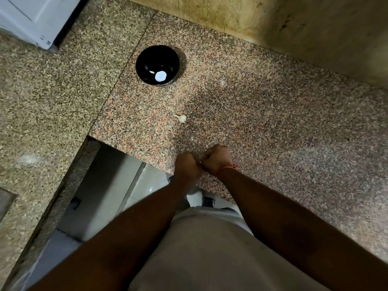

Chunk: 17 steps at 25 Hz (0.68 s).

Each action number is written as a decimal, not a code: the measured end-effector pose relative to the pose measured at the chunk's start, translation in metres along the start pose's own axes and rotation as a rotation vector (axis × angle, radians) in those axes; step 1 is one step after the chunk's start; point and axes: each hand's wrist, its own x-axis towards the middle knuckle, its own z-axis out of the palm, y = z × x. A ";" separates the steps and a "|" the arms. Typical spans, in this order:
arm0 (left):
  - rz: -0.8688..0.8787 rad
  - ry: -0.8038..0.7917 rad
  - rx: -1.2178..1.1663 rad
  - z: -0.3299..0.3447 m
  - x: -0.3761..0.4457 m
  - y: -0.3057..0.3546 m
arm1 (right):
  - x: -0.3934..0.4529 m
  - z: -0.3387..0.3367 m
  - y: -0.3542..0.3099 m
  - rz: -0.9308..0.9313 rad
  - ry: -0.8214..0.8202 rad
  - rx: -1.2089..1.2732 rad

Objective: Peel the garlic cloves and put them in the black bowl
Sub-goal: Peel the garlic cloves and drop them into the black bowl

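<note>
Head view: left hand [187, 163] and right hand [216, 158] are curled, knuckles touching, at the counter [273, 122] edge; what is pinched cannot be told. Garlic [182, 118] lies between hands and bowl [157, 65]. Light, papery, brittle skin; best nipped at the tip.

**What the view does not settle**

The left hand [187, 164] and right hand [216, 159] meet knuckle to knuckle above the desk's [273, 122] near edge, curled fingers turned away; whatever sits between them is too small to tell. In the black bowl [157, 65], one pale round patch could be glare or garlic. The white appliance [31, 19] is cut off at the top-left corner.
</note>
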 end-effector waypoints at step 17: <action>-0.060 0.005 -0.107 0.010 0.010 -0.012 | 0.011 0.003 0.004 0.034 0.005 -0.006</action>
